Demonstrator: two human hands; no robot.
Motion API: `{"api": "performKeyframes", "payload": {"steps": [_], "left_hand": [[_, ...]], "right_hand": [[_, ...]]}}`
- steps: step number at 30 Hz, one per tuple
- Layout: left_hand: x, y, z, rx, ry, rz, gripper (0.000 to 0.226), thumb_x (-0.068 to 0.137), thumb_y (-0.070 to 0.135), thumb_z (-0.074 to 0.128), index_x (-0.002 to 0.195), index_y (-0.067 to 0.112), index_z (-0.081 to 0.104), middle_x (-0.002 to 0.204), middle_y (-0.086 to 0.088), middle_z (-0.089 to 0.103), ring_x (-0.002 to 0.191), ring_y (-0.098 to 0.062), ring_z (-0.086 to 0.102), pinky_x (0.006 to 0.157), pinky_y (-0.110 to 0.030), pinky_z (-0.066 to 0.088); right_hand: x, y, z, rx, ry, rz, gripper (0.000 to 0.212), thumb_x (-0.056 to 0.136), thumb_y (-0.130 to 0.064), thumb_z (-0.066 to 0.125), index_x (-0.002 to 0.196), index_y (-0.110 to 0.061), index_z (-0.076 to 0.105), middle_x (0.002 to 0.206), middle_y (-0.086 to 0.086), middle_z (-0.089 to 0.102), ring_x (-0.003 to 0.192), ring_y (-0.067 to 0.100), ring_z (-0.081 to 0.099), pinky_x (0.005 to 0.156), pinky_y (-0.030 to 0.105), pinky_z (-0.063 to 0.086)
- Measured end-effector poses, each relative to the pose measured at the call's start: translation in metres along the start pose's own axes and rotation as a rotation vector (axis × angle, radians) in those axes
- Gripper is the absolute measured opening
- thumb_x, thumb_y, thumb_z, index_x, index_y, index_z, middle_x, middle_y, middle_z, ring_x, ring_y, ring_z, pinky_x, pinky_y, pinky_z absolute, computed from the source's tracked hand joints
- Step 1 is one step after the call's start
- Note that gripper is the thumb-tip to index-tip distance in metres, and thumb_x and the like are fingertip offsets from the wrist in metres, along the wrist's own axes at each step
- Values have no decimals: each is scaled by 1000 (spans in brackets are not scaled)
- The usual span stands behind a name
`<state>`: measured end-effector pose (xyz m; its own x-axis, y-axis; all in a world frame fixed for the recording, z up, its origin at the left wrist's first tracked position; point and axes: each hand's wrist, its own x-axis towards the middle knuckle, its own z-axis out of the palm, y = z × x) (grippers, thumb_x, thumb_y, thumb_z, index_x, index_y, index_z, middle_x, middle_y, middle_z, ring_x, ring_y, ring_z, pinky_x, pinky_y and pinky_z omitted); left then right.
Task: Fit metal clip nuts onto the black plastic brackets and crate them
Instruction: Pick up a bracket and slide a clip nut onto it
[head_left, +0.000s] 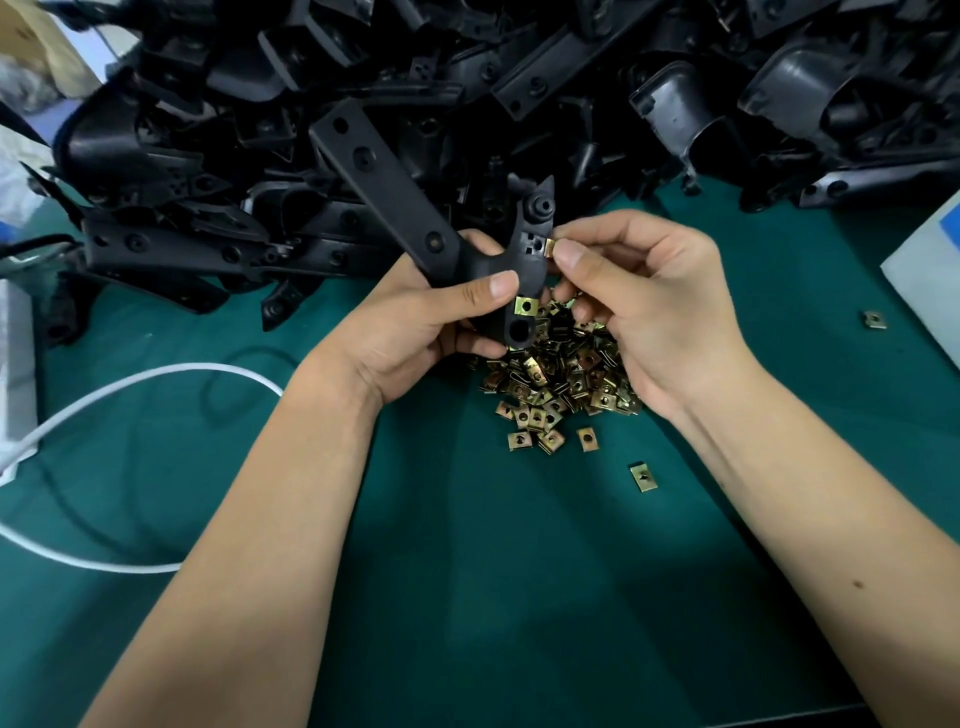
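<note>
The step in hand is the fitting of a clip nut to a bracket. The left hand (415, 322) grips one black plastic bracket (441, 228), an angled moulding with a long flat arm carrying three holes, thumb pressed across its front face and fingers curled behind. The bracket is held clear of the green table mat (467, 571). The right hand (649, 312) pinches one small brass-coloured metal clip nut (549, 246) between thumb and forefinger and holds it against the bracket edge just above the left thumb, beside a small square recess. Whether the nut is already seated on the edge cannot be told.

A second clip nut (525, 305) sits fitted on the bracket just below the left thumb.

The next move, as judged, calls for a straight push of the nut over the edge until its hole lines up with the bracket hole, with the left-hand grip held firm against that push.

Counts: one bracket in hand; a large heap of black plastic brackets (467, 78) beyond the grip, too many and too overlapped to count. A pile of loose clip nuts (561, 379) lies directly beneath both hands, several dozen at least. Four strays lie apart from the pile, one of them well off to the right (874, 319). No crate can be identified.
</note>
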<state>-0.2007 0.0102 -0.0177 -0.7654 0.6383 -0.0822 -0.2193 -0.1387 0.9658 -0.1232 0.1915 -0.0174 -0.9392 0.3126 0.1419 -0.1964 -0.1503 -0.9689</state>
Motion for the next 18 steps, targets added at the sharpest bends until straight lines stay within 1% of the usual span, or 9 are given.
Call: {"api": "performKeyframes", "payload": {"steps": [3, 5, 7, 10, 12, 14, 16, 18], "left_hand": [[0, 0, 0, 8, -8, -4, 25, 83, 14, 73, 102, 21, 58, 106, -11, 70, 85, -21, 71, 54, -25, 58], [0, 1, 0, 29, -32, -3, 23, 83, 12, 73, 99, 21, 60, 97, -5, 72, 79, -19, 72, 54, -25, 58], [0, 2, 1, 74, -84, -12, 17, 84, 12, 73, 95, 19, 62, 91, -2, 73, 75, -18, 72, 55, -25, 59], [0, 5, 2, 121, -117, -29, 13, 84, 14, 74, 90, 18, 64, 93, -7, 73, 77, -18, 72, 54, -23, 58], [1, 5, 1, 161, -107, -33, 13, 83, 16, 76, 87, 19, 64, 94, -11, 70, 75, -17, 70, 52, -22, 55], [1, 3, 1, 213, -75, -26, 15, 81, 18, 78, 85, 18, 63, 92, -10, 67, 73, -15, 65, 48, -21, 50], [2, -1, 3, 258, -17, 2, 20, 80, 21, 81, 86, 17, 62, 87, -6, 66, 71, -12, 63, 47, -21, 45], [3, -4, 6, 273, 38, 49, 18, 80, 24, 82, 87, 21, 65, 84, -1, 68, 69, -11, 63, 46, -21, 42]], "right_hand": [[0, 0, 0, -2, -19, 8, 11, 91, 1, 73, 91, -9, 74, 73, 5, 71, 63, 13, 64, 56, 22, 47], [0, 0, 1, 10, -32, 10, 12, 90, 2, 73, 95, -9, 71, 70, 3, 68, 61, 13, 62, 57, 23, 47], [0, 0, 1, 28, -59, 20, 16, 90, 2, 73, 102, -8, 67, 70, 3, 66, 61, 15, 59, 60, 27, 46], [1, -1, -1, 45, -99, 28, 24, 85, -3, 74, 105, -10, 65, 73, 4, 67, 62, 17, 57, 69, 35, 47], [2, -1, -2, 56, -124, 38, 26, 83, -4, 75, 106, -9, 64, 77, 7, 68, 63, 17, 58, 71, 35, 49], [3, 1, -3, 20, -131, 44, 25, 86, -3, 74, 109, -7, 63, 79, 8, 69, 64, 17, 59, 71, 34, 50], [3, 3, -4, -50, -99, 38, 22, 90, -3, 73, 110, -7, 64, 79, 5, 72, 64, 17, 61, 69, 32, 50], [4, 4, -4, -82, -39, 22, 16, 91, -6, 74, 106, -8, 67, 77, 2, 73, 64, 17, 62, 67, 29, 51]]}}
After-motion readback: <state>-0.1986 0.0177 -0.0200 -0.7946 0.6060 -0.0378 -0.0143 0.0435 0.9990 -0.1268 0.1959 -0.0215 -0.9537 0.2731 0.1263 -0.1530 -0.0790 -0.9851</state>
